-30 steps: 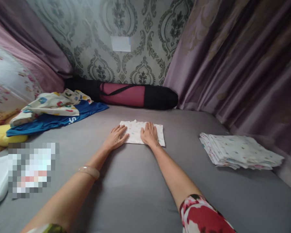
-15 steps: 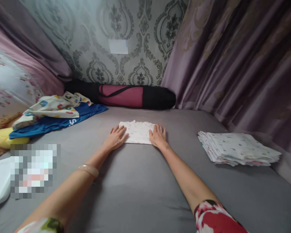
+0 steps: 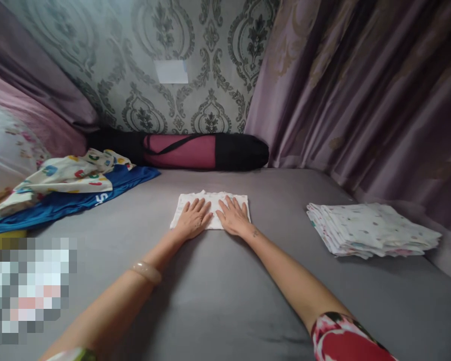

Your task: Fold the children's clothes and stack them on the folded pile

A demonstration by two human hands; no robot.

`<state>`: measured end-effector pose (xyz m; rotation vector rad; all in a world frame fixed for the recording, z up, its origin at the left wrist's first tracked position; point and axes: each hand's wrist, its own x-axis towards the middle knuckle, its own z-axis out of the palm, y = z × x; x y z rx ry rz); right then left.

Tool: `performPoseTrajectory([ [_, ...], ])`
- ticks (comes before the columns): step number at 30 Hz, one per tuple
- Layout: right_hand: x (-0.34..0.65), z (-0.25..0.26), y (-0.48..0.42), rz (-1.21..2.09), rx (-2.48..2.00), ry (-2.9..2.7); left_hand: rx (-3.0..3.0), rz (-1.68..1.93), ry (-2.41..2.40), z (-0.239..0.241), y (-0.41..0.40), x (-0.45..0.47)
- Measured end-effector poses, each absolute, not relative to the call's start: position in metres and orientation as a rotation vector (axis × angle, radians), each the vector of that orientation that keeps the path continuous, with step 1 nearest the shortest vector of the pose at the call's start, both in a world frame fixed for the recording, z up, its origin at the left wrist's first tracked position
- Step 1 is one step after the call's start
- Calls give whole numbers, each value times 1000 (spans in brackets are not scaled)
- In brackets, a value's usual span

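Note:
A small white folded cloth with faint coloured dots lies flat on the grey bed sheet in the middle of the view. My left hand rests palm down on its near left part, fingers stretched out. Beside it, my right hand presses flat on the near right part, fingers spread. The two hands lie close together, almost touching. A pale bangle sits on my left wrist.
A stack of folded dotted cloths lies at the right by the purple curtain. A maroon and black rolled bag runs along the patterned wall. Blue and printed clothes are heaped at the left.
Both hands have slid inward across the cloth and now lie side by side near its middle. The camera has shifted slightly.

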<state>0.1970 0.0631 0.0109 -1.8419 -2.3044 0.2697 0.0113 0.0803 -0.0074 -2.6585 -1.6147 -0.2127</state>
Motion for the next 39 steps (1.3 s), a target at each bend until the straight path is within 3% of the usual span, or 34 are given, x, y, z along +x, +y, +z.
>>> performPoseTrajectory([
  [7,230,8,86,215,-1934,-2285,-2695,-396,-1672,2,125,-18],
  [14,255,20,115,195,-1883,-2377,-2786,-176,-1784,10,183,-53],
  [19,268,31,145,470,-1904,-2385,-3000,-41,-2003,26,205,-54],
  [25,276,36,163,764,-1837,-2326,-3138,-225,-2148,25,206,-52],
  [30,280,47,152,827,-1761,-2224,-3065,-452,-2146,32,194,-52],
  [34,285,64,136,877,-1616,-2058,-3121,-688,-2132,58,182,-55],
  [39,294,97,116,887,-1491,-1985,-3255,-673,-1882,107,162,-58],
])
